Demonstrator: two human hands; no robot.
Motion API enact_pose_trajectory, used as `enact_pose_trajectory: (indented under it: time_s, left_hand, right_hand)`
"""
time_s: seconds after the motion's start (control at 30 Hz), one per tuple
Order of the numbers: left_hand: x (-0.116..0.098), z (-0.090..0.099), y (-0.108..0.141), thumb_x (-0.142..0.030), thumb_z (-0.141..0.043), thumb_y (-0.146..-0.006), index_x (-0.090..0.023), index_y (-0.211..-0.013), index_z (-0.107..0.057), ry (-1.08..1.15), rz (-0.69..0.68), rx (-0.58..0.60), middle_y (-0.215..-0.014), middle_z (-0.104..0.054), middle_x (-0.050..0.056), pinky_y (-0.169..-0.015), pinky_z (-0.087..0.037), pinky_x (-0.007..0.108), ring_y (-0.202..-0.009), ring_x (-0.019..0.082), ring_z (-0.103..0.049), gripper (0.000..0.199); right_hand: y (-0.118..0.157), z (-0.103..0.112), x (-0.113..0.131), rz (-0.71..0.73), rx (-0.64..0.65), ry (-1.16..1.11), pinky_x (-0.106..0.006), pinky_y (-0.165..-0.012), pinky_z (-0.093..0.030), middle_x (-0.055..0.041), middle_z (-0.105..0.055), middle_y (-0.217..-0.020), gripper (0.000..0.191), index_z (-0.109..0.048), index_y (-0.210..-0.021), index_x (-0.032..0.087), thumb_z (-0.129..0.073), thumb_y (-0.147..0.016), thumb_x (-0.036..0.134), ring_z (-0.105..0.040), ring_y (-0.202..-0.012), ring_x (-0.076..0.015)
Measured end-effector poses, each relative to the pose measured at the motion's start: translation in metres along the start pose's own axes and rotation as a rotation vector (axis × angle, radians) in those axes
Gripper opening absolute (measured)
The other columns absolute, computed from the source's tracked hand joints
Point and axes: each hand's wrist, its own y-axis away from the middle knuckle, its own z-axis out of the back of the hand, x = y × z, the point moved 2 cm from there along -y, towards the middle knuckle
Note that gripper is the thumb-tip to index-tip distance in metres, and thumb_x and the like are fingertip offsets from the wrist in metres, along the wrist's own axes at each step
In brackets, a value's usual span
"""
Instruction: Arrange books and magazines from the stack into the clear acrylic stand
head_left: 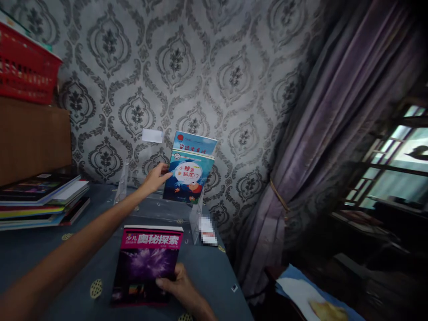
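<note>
Left arm stretches in from 8 o'clock, elbow nearly straight; left hand (156, 178) is at the left edge of a blue paperback with a white title oval and orange fish (189, 176), just off centre toward 8 o'clock. Thumb on front cover, other fingers bent and partly hidden behind; gap narrow, edge looks pinched. A light-blue paperback with a red dot (195, 141) shows behind it, top sticking up; both tilt a little. Right hand (179, 285), in from 6 o'clock, has thumb flat on the cover of a magenta-and-black book with a purple burst (149, 263), at 7 o'clock; fingers wrap under its right edge, mostly hidden, book gripped. Containers: clear plastic stand (195, 223) on the dark grey-blue tablecloth (207, 276), side panels left and right of the blue paperbacks; can't tell if they rest in it. Red slotted plastic basket (28, 71) at 10 o'clock, on a brown box (35, 138); contents unclear, something white-and-green above the rim. Book stack (40, 203) toward 9 o'clock.
</note>
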Motion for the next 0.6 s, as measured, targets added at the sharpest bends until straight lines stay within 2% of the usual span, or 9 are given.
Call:
enact_pose_trajectory:
  time_s: [0.13,0.27,0.43,0.6]
  left_hand:
    - [0.008,-0.006,-0.009,-0.047,-0.062,-0.079,-0.018,-0.09,-0.059,0.036,-0.011,0.025,-0.086,-0.067,0.004,-0.076,-0.05,0.034,-0.082,0.021,-0.063,0.031]
    - [0.012,-0.006,-0.013,-0.053,-0.059,-0.077,-0.019,-0.076,-0.055,0.057,-0.012,0.08,-0.068,-0.053,-0.002,-0.06,-0.044,0.028,-0.068,0.017,-0.053,0.034]
    - [0.01,-0.004,-0.015,-0.056,-0.059,-0.075,-0.02,-0.07,-0.049,0.075,0.002,0.118,-0.064,-0.045,-0.004,-0.053,-0.04,0.024,-0.063,0.014,-0.047,0.038]
    - [0.004,-0.003,-0.01,-0.059,-0.059,-0.075,-0.021,-0.074,-0.047,0.107,0.04,0.148,-0.07,-0.047,-0.003,-0.049,-0.046,0.024,-0.064,0.014,-0.049,0.04]
  right_hand:
    - [0.0,-0.001,0.001,0.014,0.004,-0.01,-0.02,-0.055,-0.033,0.0052,-0.05,-0.058,0.048,-0.064,-0.065,0.015,-0.082,-0.069,0.059,-0.041,-0.055,-0.0062]
    - [0.0,-0.001,0.001,-0.002,0.002,-0.029,-0.02,-0.055,-0.034,0.0051,-0.051,-0.058,0.047,-0.065,-0.067,0.015,-0.083,-0.069,0.058,-0.043,-0.055,-0.0066]
    - [0.0,-0.002,0.003,0.0,0.018,-0.037,-0.02,-0.055,-0.034,0.0053,-0.05,-0.059,0.049,-0.062,-0.065,0.015,-0.082,-0.068,0.06,-0.043,-0.055,-0.0061]
    - [0.001,-0.001,0.006,-0.019,0.0,-0.01,-0.019,-0.054,-0.034,0.0057,-0.05,-0.058,0.05,-0.062,-0.065,0.015,-0.082,-0.068,0.06,-0.043,-0.055,-0.0058]
